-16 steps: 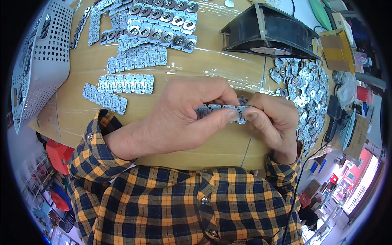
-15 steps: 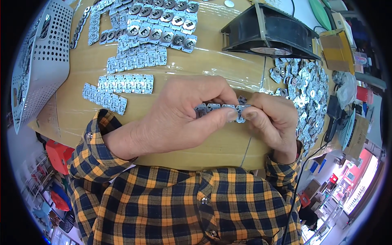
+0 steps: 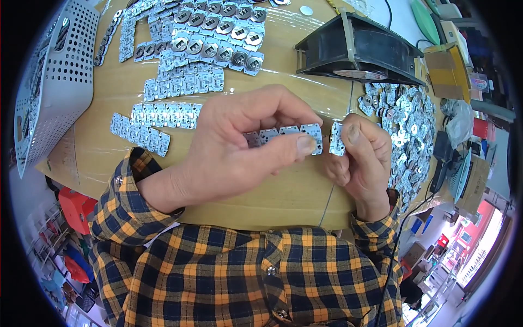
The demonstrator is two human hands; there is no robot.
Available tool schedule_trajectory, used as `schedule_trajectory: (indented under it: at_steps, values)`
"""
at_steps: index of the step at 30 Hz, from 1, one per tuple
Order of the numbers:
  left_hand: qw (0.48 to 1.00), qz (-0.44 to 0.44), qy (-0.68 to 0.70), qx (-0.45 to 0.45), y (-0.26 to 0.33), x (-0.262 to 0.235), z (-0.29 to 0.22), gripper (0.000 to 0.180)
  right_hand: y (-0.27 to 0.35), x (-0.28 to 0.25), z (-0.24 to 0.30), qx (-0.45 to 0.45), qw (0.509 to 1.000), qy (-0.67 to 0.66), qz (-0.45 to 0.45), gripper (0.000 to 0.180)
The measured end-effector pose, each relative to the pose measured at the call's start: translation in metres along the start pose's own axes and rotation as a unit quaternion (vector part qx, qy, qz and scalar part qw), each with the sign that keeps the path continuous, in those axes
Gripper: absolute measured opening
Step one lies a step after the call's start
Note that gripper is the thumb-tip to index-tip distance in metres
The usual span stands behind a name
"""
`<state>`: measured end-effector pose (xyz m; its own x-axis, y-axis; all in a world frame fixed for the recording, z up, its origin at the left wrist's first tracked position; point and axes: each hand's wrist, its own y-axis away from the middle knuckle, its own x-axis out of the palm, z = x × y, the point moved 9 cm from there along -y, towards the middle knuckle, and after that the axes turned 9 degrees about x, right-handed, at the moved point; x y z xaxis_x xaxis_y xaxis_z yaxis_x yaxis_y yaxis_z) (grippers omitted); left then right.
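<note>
A strip of joined small circuit boards (image 3: 310,131) is pinched between the thumb and fingers of my left hand (image 3: 239,144). Part of the strip is hidden behind the thumb. Just to its right, a single small circuit board (image 3: 336,139) is held upright between the thumb and fingers of my right hand (image 3: 362,155). A narrow gap separates this board from the strip's end. Both hands are over the near middle of the table (image 3: 272,210).
Board strips (image 3: 163,115) lie left of my hands; panels with round metal parts (image 3: 223,35) lie beyond. A perforated white basket (image 3: 68,71) stands left. A black fan (image 3: 359,49) sits at the far right, with a heap of loose boards (image 3: 408,136) nearer. A cable hangs at right.
The end board has come apart from the strip and is now in my right hand. My right hand has moved slightly away, and the left has turned a little, showing more of the strip.
</note>
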<state>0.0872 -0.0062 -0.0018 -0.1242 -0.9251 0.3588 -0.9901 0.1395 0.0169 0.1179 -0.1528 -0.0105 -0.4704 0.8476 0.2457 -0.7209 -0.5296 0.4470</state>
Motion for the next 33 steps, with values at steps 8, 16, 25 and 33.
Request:
schedule_trajectory:
  at_steps: [8, 16, 25, 33]
  values:
    - [0.882, 0.025, -0.323, 0.341, 0.01, 0.019, -0.043, 0.025, 0.005, 0.006, 0.012, -0.042, 0.987, 0.148, -0.041, 0.029]
    - [0.88, 0.012, -0.342, 0.329, 0.012, 0.017, -0.042, 0.026, 0.005, 0.006, 0.01, -0.033, 0.984, 0.164, -0.057, 0.032]
    - [0.892, 0.012, -0.331, 0.307, 0.009, 0.015, -0.042, 0.024, 0.004, 0.006, 0.01, -0.037, 0.987, 0.149, -0.048, 0.031]
    - [0.925, 0.041, -0.304, 0.226, 0.004, 0.009, -0.031, 0.019, 0.004, 0.01, 0.032, -0.133, 0.921, 0.366, -0.028, 0.023]
